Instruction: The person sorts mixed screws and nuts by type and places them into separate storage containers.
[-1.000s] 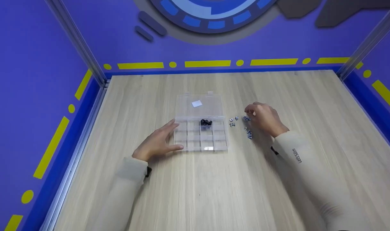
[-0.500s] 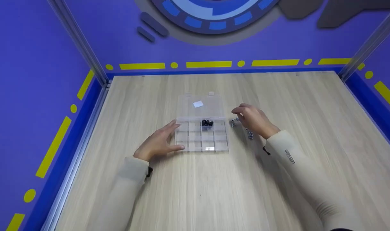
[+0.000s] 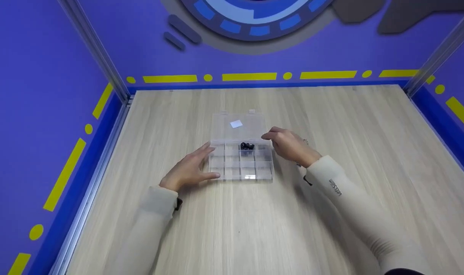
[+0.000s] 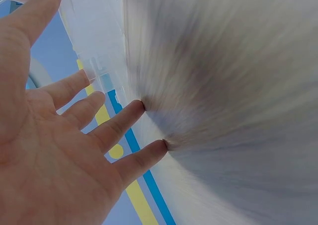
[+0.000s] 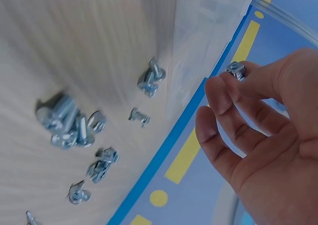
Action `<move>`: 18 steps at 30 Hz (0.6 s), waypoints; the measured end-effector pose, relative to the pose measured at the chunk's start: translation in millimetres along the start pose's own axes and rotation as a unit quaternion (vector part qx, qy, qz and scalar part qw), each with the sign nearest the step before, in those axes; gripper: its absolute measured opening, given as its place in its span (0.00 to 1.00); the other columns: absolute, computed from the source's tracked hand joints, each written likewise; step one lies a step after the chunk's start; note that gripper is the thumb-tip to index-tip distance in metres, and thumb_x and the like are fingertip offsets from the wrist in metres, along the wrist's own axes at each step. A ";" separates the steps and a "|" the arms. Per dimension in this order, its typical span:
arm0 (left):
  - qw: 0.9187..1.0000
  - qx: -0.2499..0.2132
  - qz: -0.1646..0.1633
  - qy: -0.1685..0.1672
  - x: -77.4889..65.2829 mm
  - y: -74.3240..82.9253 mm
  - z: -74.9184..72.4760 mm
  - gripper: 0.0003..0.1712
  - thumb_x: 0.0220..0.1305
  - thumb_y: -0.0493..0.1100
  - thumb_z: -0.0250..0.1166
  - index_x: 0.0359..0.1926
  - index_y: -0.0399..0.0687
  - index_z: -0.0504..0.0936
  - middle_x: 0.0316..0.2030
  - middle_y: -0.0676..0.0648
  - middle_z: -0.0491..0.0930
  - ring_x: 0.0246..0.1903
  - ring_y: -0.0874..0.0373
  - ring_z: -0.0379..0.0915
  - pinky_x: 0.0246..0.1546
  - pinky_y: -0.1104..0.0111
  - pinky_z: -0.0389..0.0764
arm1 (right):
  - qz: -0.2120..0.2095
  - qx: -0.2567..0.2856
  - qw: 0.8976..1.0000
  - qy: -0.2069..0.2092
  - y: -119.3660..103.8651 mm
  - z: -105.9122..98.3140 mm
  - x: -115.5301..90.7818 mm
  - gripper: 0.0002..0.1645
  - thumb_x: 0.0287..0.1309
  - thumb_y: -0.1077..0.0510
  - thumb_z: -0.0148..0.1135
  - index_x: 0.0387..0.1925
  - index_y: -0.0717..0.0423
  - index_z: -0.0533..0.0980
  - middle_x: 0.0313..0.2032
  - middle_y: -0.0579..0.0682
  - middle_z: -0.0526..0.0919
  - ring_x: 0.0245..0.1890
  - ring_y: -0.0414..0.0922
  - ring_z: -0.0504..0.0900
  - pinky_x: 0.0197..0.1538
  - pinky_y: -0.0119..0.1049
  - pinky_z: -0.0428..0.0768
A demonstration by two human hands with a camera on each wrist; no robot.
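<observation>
A clear plastic compartment box [image 3: 232, 164] lies on the table, its lid [image 3: 226, 131] folded back flat. Several small black parts [image 3: 247, 146] fill one back-row compartment. My left hand [image 3: 188, 172] rests along the box's left side, thumb at the front corner and fingers spread straight; in the left wrist view two fingertips [image 4: 136, 106] meet the tabletop. Between thumb and fingers, my right hand [image 3: 291, 147] pinches a small silver square nut [image 5: 236, 70] over the back right corner of the box. Beside the box lie several silver screws [image 5: 64, 120], mostly hidden by the right hand in the head view.
More small metal pieces [image 5: 104, 163] are scattered in little groups on the wooden table [image 3: 239, 225], right of the box. A white label [image 3: 236, 123] sits on the lid. Blue walls [image 3: 254, 61] and metal frame posts [image 3: 96, 49] bound the table's back and sides.
My right hand has moved left from the scattered screws to the box's back right corner, fingers pinched. The left hand and the box stay put, and the view has shifted slightly.
</observation>
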State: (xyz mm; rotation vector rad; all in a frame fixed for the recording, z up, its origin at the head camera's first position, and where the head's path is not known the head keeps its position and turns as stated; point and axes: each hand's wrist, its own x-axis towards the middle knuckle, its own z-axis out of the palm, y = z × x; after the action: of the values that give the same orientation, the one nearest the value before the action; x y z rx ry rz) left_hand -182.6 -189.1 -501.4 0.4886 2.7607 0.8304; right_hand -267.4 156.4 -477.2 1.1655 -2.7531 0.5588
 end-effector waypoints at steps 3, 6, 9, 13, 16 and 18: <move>1.000 0.002 -0.001 0.000 -0.2 0.1 0.8 0.56 0.59 0.65 0.73 0.80 0.52 0.59 0.81 0.49 0.47 0.78 0.48 0.48 0.76 0.51 0.57 | 0.005 0.001 1.000 -0.016 -4.2 1.0 1.0 0.24 0.65 0.77 0.49 0.53 0.63 0.84 0.49 0.58 0.86 0.51 0.56 0.86 0.52 0.49 0.85; 1.000 0.003 -0.001 0.000 0.4 0.2 0.5 0.56 0.59 0.65 0.74 0.80 0.51 0.59 0.81 0.48 0.47 0.78 0.48 0.48 0.76 0.52 0.56 | 0.008 0.000 1.000 -0.030 -7.1 2.2 2.0 0.26 0.62 0.78 0.49 0.54 0.62 0.84 0.50 0.58 0.86 0.52 0.56 0.85 0.54 0.50 0.84; 1.000 0.002 -0.001 0.000 0.8 0.0 0.7 0.56 0.59 0.65 0.74 0.80 0.51 0.59 0.81 0.48 0.47 0.78 0.48 0.48 0.76 0.52 0.56 | 0.007 0.002 0.999 -0.048 -9.0 4.4 2.6 0.29 0.59 0.80 0.49 0.54 0.62 0.84 0.50 0.59 0.86 0.53 0.56 0.85 0.56 0.49 0.84; 1.000 -0.005 -0.002 0.000 0.0 -0.2 0.9 0.56 0.59 0.64 0.74 0.80 0.52 0.59 0.82 0.49 0.47 0.78 0.48 0.48 0.76 0.50 0.56 | 0.000 0.009 0.998 -0.069 -9.5 8.4 2.4 0.30 0.58 0.80 0.47 0.54 0.63 0.84 0.49 0.59 0.86 0.52 0.57 0.85 0.56 0.49 0.84; 1.000 -0.008 -0.002 0.002 -0.8 0.1 0.6 0.55 0.60 0.64 0.74 0.80 0.52 0.59 0.81 0.49 0.48 0.78 0.47 0.49 0.75 0.49 0.57 | -0.001 0.009 0.996 -0.083 -9.6 11.0 2.2 0.28 0.59 0.80 0.47 0.54 0.64 0.84 0.49 0.60 0.86 0.52 0.57 0.85 0.56 0.49 0.84; 1.000 -0.008 -0.003 0.002 -1.3 0.4 0.4 0.55 0.60 0.64 0.73 0.80 0.52 0.59 0.81 0.49 0.48 0.78 0.46 0.49 0.75 0.48 0.57 | 0.002 0.007 0.996 -0.091 -9.9 12.3 2.4 0.27 0.59 0.80 0.49 0.54 0.65 0.84 0.50 0.60 0.86 0.52 0.57 0.85 0.56 0.48 0.84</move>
State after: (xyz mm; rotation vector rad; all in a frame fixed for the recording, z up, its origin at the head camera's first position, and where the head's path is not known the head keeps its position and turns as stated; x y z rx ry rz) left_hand -181.2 -189.1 -501.4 0.4769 2.7568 0.8521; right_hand -261.4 143.9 -485.2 1.2756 -2.9069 0.4945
